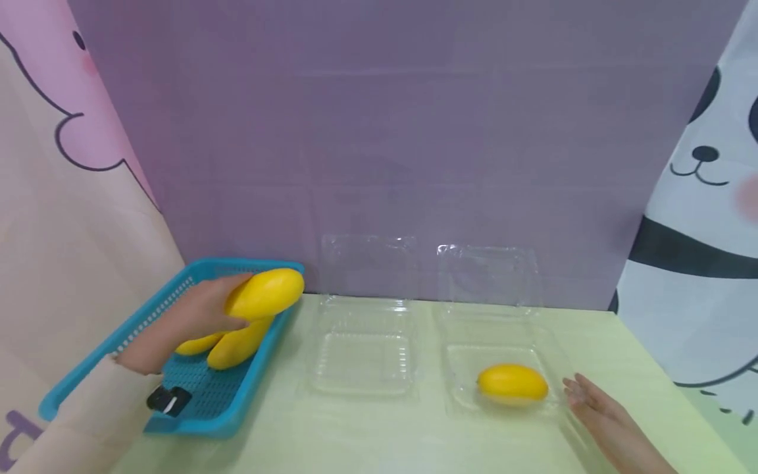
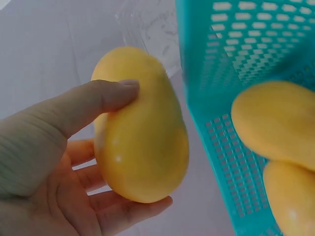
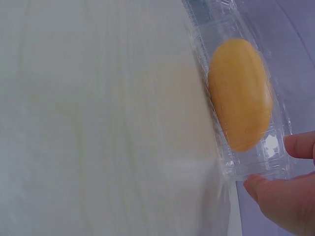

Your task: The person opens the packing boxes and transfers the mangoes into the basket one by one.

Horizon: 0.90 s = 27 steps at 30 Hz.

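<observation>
My left hand (image 1: 207, 306) grips a yellow mango (image 1: 266, 293) above the far end of a blue basket (image 1: 237, 408). In the left wrist view the thumb lies over the mango (image 2: 142, 132) and the fingers curl beneath it. More mangoes (image 1: 239, 345) lie in the basket under that hand. On the right, a clear plastic clamshell box (image 1: 462, 388) stands with its lid (image 1: 488, 280) raised and one mango (image 1: 512, 383) inside. My right hand (image 1: 606, 418) is beside this box, fingers fairly straight, fingertips right at its side rim; the right wrist view has the thumb (image 3: 270, 196) at the box's end.
A second clear clamshell box (image 1: 364, 362), lid up, stands on the pale table (image 1: 355, 434) between the basket and the right box. A purple backdrop (image 1: 403, 145) rises behind the table, and printed cloths (image 1: 705, 263) hang at both sides.
</observation>
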Tool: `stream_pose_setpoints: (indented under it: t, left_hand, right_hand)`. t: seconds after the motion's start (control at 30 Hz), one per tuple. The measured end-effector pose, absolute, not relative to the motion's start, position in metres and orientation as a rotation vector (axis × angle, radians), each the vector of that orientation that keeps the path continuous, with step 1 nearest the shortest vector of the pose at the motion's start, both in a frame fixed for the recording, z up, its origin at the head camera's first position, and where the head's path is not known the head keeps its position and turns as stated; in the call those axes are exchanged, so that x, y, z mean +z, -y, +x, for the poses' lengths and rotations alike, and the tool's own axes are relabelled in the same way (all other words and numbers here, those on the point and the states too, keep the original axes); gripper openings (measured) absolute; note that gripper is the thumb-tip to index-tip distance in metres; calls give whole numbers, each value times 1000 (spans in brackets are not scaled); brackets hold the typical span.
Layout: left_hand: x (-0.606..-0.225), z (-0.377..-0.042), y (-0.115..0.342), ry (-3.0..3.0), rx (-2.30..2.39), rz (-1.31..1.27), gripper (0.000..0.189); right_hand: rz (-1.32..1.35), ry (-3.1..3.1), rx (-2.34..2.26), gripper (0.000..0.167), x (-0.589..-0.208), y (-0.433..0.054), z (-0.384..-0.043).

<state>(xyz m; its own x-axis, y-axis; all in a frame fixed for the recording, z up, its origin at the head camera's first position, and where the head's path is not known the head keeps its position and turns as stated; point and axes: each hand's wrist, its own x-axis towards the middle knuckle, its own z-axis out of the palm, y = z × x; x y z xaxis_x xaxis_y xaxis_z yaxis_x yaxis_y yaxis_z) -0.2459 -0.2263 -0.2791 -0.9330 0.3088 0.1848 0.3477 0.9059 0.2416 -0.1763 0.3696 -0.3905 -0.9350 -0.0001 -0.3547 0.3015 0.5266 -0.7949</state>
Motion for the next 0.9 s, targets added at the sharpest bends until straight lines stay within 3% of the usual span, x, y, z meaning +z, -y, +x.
stream_pose_setpoints:
  t: [0.43,0.9]
  left_hand:
    - [-280,-236,273,3000,-342,-694,74]
    - [-297,-220,309,3138,-516,-696,75]
  right_hand:
    - [315,-2448,-1296,95,-396,-371,-180]
    - [321,-2437,-1295,94,-395,-371,-182]
